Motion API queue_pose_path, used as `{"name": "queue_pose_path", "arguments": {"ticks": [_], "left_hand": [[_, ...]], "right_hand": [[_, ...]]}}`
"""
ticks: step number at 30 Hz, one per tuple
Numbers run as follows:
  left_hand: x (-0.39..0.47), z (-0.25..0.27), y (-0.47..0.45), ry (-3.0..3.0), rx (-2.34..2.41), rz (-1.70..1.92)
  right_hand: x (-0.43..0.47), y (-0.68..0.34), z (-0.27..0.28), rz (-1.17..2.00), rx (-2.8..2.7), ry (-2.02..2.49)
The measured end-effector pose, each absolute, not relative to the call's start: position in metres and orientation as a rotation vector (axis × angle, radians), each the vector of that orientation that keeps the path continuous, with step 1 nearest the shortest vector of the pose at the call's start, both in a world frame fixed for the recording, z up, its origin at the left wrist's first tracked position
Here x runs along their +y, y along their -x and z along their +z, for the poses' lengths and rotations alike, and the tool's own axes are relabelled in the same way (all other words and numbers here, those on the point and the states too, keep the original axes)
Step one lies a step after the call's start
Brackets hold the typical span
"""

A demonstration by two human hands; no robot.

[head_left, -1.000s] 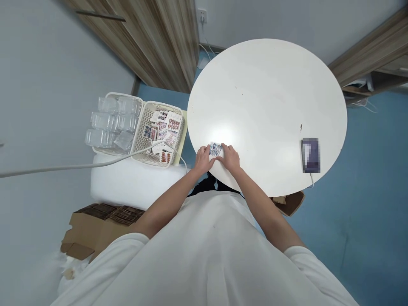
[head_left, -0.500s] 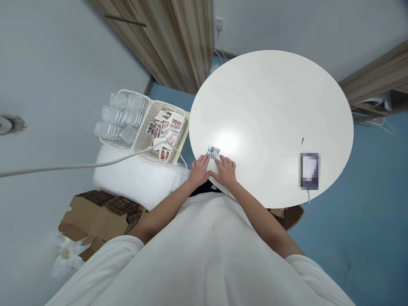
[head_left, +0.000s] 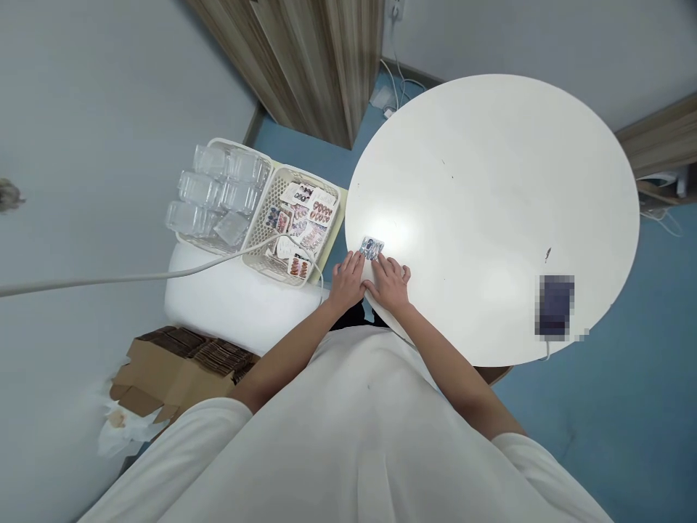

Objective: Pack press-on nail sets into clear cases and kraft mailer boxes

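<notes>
- Left hand (head_left: 346, 280) rests palm-down at the near edge of the round white surface (head_left: 490, 181); its fingers (head_left: 356, 260) lie flat and slightly spread, their tips at the near edge of a small nail-set card (head_left: 372, 248).
- Right hand (head_left: 390, 283) lies just beside the left hand, likewise flat; its fingers extend toward the same card. Whether they touch the card or only the surface just short of it cannot be told.
- The card lies flat on the surface, near its left rim, just beyond both sets of fingertips. Neither hand is clamped on it.
- Left of the surface, on a white block (head_left: 229, 305), stands a perforated basket (head_left: 321, 250) holding more printed cards, and beside it a tray of clear plastic cases (head_left: 218, 189). A pale cable (head_left: 136, 278) runs across in front of the basket.
- Flattened brown cartons (head_left: 185, 359) lie on the floor below the block.
- A blurred dark device (head_left: 555, 305) sits well apart, at the right rim of the surface.
- Judgement: handling the card cleanly calls for light, even pressure from both hands, keeping it square and flat, well inside the rim so that it does not slide off.
</notes>
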State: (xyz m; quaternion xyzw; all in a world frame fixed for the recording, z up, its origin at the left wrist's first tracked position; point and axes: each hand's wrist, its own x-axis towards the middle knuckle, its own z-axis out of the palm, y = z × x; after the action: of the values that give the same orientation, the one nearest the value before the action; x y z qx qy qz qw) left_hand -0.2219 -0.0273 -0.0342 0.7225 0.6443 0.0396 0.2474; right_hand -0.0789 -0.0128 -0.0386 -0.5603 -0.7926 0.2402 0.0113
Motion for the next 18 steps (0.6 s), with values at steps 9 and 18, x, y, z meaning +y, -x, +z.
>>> {"name": "queue_pose_path", "arguments": {"ticks": [9,18], "left_hand": [[0.002,-0.038,0.248,-1.936,1.699,0.164],[0.005,-0.038,0.253,-1.899,1.655,0.23]], "right_hand": [[0.014,0.106,-0.038,0.736,-2.484,1.849],[0.016,0.11,-0.035,0.737,-2.438,1.853]]}}
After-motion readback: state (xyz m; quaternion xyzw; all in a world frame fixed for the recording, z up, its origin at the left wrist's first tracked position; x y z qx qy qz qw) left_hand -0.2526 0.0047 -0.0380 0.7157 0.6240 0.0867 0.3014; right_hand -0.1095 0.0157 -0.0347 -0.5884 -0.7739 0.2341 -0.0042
